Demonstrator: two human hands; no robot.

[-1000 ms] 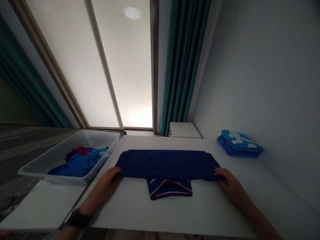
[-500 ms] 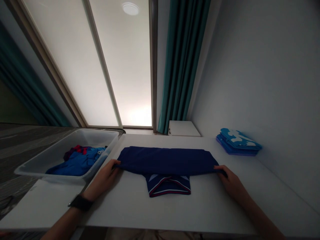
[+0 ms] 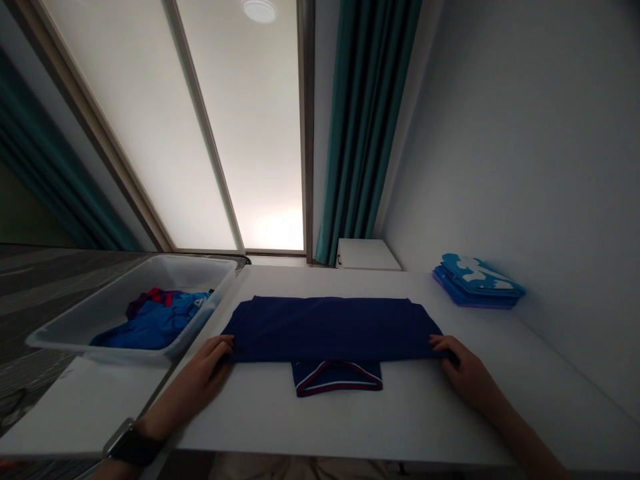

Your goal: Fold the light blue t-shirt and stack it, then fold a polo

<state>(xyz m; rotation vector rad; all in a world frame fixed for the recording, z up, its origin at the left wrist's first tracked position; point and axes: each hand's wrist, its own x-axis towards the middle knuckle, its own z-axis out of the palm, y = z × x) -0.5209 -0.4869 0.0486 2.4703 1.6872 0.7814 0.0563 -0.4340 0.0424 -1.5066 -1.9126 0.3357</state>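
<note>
Head view: navy polo shirt (image 3: 330, 330) lies flat on white table (image 3: 250, 427), folded across into a wide band, with striped ribbed collar (image 3: 337, 380) showing below the band, toward the person. Left hand (image 3: 203, 370) at the shirt's left end, fingers (image 3: 223, 345) curled at the near edge. Right hand (image 3: 463, 365) at its right end, fingertips (image 3: 440, 343) at the edge. Both hands narrow, on the cloth; can't tell if actually pinching. Left of the shirt: grey plastic tub (image 3: 75, 348) with crumpled blue clothes (image 3: 155, 330). Right of the shirt: stack of folded blue garments (image 3: 475, 283). Shirt looks light, soft, limp, likely to slump; best held at both ends of the folded edge, not by the collar.
</note>
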